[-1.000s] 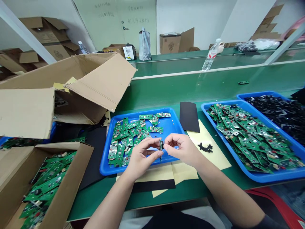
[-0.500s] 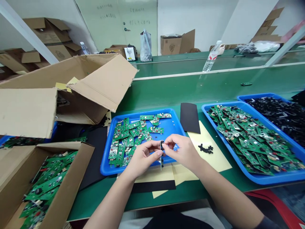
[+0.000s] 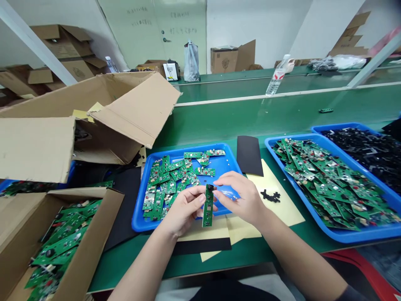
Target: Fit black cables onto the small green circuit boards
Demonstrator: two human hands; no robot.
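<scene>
My left hand [image 3: 187, 210] pinches a narrow green circuit board [image 3: 207, 211] by its long edges, thumb in front and fingers behind. The board stands nearly upright, its component side facing me, with a black part [image 3: 210, 188] at its top end. Close beside that end is my right hand [image 3: 242, 196], its thumb and index finger apart; I cannot tell whether a fingertip touches the black part. Behind both hands lies a blue tray [image 3: 230, 156] with several loose circuit boards [image 3: 169, 179]. Small black pieces [image 3: 271, 196] lie on yellow paper [image 3: 286, 213] to the right.
At right, a second blue tray [image 3: 336, 238] is heaped with boards, and another tray [image 3: 340, 125] holds black parts. Cardboard boxes [image 3: 106, 209] stand at left, one full of boards. A black sheet [image 3: 249, 155] lies behind the yellow paper. A water bottle [image 3: 277, 77] stands farther back.
The circuit board has turned from edge-on to show its component face. My right thumb and index finger, earlier pinched at the board's top, have spread apart.
</scene>
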